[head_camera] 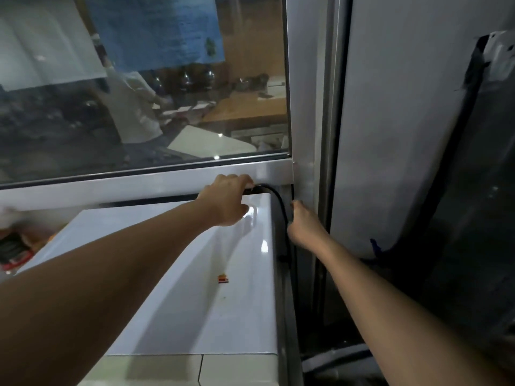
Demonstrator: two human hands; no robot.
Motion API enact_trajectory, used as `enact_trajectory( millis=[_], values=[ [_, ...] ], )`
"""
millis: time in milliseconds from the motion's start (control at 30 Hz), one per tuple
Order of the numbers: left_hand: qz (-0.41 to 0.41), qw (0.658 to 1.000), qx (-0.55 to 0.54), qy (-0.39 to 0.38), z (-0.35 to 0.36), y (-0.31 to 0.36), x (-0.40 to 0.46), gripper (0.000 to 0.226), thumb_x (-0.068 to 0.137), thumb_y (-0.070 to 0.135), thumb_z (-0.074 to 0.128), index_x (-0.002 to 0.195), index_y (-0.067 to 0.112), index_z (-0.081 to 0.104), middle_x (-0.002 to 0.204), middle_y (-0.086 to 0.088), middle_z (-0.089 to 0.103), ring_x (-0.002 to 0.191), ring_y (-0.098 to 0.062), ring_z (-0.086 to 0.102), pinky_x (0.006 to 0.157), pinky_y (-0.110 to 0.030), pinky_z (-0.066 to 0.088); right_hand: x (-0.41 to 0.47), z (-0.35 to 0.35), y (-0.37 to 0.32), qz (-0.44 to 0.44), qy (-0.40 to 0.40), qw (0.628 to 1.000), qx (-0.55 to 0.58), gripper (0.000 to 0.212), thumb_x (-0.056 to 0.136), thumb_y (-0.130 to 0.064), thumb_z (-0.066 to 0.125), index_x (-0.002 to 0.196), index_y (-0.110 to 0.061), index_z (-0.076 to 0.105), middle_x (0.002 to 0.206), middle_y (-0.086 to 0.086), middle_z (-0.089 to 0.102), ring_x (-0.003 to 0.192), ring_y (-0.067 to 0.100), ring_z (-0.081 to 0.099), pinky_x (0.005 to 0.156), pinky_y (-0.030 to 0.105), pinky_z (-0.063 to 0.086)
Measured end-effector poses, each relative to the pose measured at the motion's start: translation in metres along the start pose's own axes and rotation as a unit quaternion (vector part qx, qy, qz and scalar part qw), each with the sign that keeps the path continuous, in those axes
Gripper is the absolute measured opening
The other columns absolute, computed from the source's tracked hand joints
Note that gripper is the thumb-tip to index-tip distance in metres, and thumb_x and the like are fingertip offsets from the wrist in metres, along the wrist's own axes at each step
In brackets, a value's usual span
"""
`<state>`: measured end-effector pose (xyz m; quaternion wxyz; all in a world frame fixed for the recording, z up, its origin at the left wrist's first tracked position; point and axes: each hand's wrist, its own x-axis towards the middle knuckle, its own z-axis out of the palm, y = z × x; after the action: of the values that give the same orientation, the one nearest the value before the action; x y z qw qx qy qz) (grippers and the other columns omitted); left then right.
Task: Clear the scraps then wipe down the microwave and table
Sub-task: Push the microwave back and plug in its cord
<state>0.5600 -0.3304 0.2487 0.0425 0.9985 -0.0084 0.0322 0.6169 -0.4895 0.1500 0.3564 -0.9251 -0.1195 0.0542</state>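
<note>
The white microwave fills the lower middle, seen from above, its glossy top bearing a small orange and red scrap and a few faint specks. My left hand reaches over the top to the far right back corner, fingers curled over the rear edge where a black power cable comes out. My right hand is down the microwave's right side, fingers closed around that cable. The back of the microwave is hidden.
A window with a pale frame stands right behind the microwave. A grey panel and a dark gap lie to the right. Red and black packaged items sit at the left edge.
</note>
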Motion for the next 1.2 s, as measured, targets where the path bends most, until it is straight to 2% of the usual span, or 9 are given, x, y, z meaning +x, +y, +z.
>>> enact_trajectory(
  millis=[200,300,367,433,600,700,867,1067,1200],
  values=[
    [-0.006,1.0,0.011,-0.007,0.008,-0.006,0.008,0.055,0.087,0.022,0.059,0.138,0.02,0.039,0.136,-0.005,0.047,0.126,-0.027,0.038,0.102,-0.047,0.039,0.033,0.02,0.006,0.019,-0.012,0.996,0.088,0.058,0.086,-0.003,0.044,0.141,-0.015,0.032,0.137,0.014,0.048,0.124,0.033,0.047,0.096,0.029,0.039],
    [-0.002,1.0,0.011,-0.013,0.013,-0.007,0.01,0.055,0.088,0.021,0.059,0.139,0.02,0.038,0.137,-0.004,0.047,0.126,-0.026,0.038,0.1,-0.046,0.04,0.039,0.027,0.015,0.029,-0.03,0.984,0.172,0.05,0.088,0.001,0.045,0.136,-0.014,0.042,0.132,0.009,0.053,0.12,0.024,0.05,0.091,0.024,0.038],
    [-0.002,1.0,0.012,-0.017,0.017,-0.007,0.011,0.055,0.088,0.021,0.058,0.139,0.019,0.037,0.138,-0.004,0.046,0.127,-0.026,0.038,0.101,-0.045,0.04,0.04,0.031,0.022,0.03,-0.033,0.98,0.196,0.037,0.088,0.003,0.047,0.121,-0.011,0.054,0.113,0.006,0.062,0.11,0.021,0.055,0.086,0.021,0.043],
    [-0.003,1.0,0.014,-0.018,0.018,-0.007,0.013,0.055,0.089,0.021,0.057,0.14,0.019,0.037,0.139,-0.005,0.045,0.128,-0.026,0.037,0.101,-0.045,0.04,0.039,0.032,0.028,0.027,-0.023,0.981,0.188,0.017,0.091,-0.002,0.05,0.099,-0.015,0.058,0.087,-0.003,0.06,0.094,0.017,0.055,0.069,0.016,0.042],
    [0.005,1.0,0.007,-0.016,0.019,-0.001,0.016,0.054,0.088,0.018,0.058,0.139,0.018,0.038,0.137,-0.006,0.047,0.126,-0.027,0.038,0.1,-0.045,0.041,0.031,0.024,0.042,0.044,-0.007,0.982,0.182,0.024,0.095,-0.012,0.049,0.072,-0.019,0.046,0.074,0.005,0.056,0.072,0.019,0.055,0.075,0.04,0.051],
    [0.019,1.0,0.005,-0.009,0.018,0.008,0.022,0.053,0.087,0.016,0.059,0.137,0.019,0.041,0.133,-0.007,0.049,0.123,-0.028,0.041,0.099,-0.045,0.042,0.025,0.007,0.046,0.041,0.019,0.986,0.162,0.024,0.093,-0.011,0.052,0.071,-0.019,0.049,0.076,0.006,0.058,0.077,0.023,0.058,0.078,0.041,0.051],
    [0.049,0.999,0.009,-0.007,0.022,0.029,0.042,0.051,0.088,0.016,0.058,0.136,0.02,0.042,0.136,-0.006,0.048,0.127,-0.028,0.038,0.103,-0.045,0.039,0.019,-0.035,0.041,0.031,0.079,0.981,0.176,0.014,0.085,-0.014,0.066,0.076,-0.023,0.061,0.076,-0.001,0.065,0.074,0.016,0.062,0.062,0.022,0.045],
    [0.058,0.998,0.029,0.022,0.035,0.05,0.07,0.047,0.088,0.012,0.056,0.132,0.022,0.046,0.135,-0.005,0.051,0.129,-0.026,0.038,0.099,-0.041,0.037,0.011,-0.064,0.029,0.018,0.087,0.973,0.213,0.016,0.079,-0.007,0.072,0.082,-0.014,0.058,0.08,0.01,0.07,0.065,0.015,0.066,0.071,0.033,0.056],
    [0.07,0.996,0.016,0.043,0.039,0.057,0.078,0.024,0.09,0.014,0.056,0.112,0.022,0.062,0.114,-0.005,0.063,0.11,-0.026,0.056,0.085,-0.036,0.043,0.009,-0.072,0.021,0.014,0.076,0.975,0.208,0.02,0.079,-0.005,0.072,0.085,-0.014,0.056,0.082,0.012,0.07,0.071,0.02,0.067,0.074,0.036,0.056]
  ],
)
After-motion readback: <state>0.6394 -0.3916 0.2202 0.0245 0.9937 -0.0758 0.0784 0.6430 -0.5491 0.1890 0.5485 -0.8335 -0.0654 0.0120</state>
